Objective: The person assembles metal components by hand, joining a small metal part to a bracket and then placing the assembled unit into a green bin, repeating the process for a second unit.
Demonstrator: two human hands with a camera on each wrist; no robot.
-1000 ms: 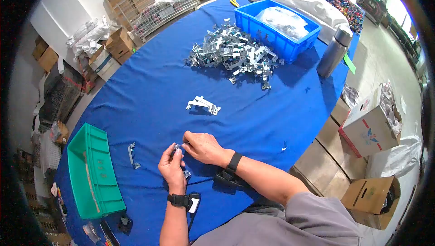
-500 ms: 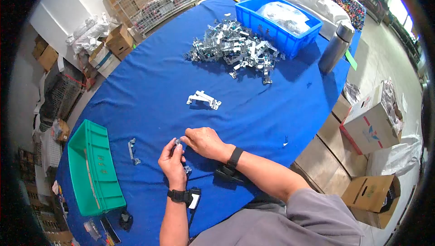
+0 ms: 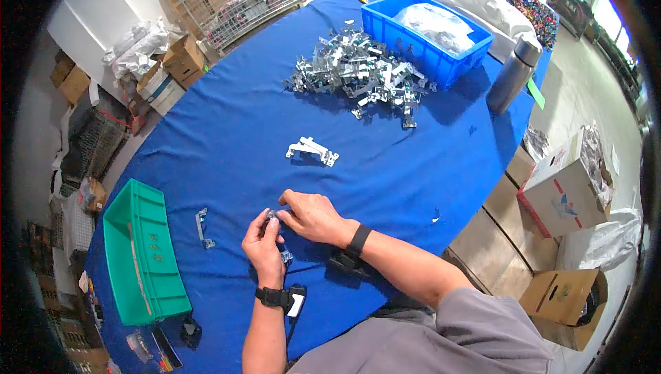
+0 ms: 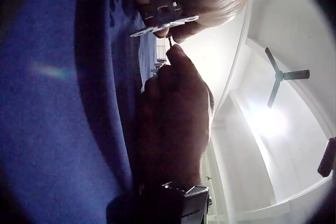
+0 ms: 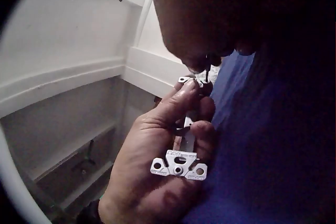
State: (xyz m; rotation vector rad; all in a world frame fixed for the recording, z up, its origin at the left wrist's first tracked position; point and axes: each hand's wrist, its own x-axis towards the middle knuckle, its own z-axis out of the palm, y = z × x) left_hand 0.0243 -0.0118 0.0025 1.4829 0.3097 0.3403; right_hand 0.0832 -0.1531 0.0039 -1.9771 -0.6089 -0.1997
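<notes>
My left hand (image 3: 264, 249) holds a metal bracket (image 5: 179, 167), its thumb and fingers wrapped round the long middle strip. In the right wrist view one end plate with holes lies against the palm, and the other end plate (image 5: 185, 79) sticks out past the thumb tip. Above that far plate, my right hand (image 3: 313, 217) pinches a thin dark pin-like piece (image 5: 208, 68), its tip right at the plate. Fingers hide most of this piece. The left wrist view shows the near end plate (image 4: 165, 26) edge-on. On the cloth left of the hands lies a single bracket (image 3: 204, 228).
Beyond the hands lie a few white brackets (image 3: 313, 152), then a large heap of brackets (image 3: 358, 75). A blue crate (image 3: 441, 64) with a plastic bag and a steel bottle (image 3: 513, 77) stand at the back right. At the left is a green bin (image 3: 164, 257).
Both hands stay together at the bracket. The right hand's fingers have shifted slightly, its forefinger now lifted a little away from the left fingertips. Nothing else on the table has moved.
</notes>
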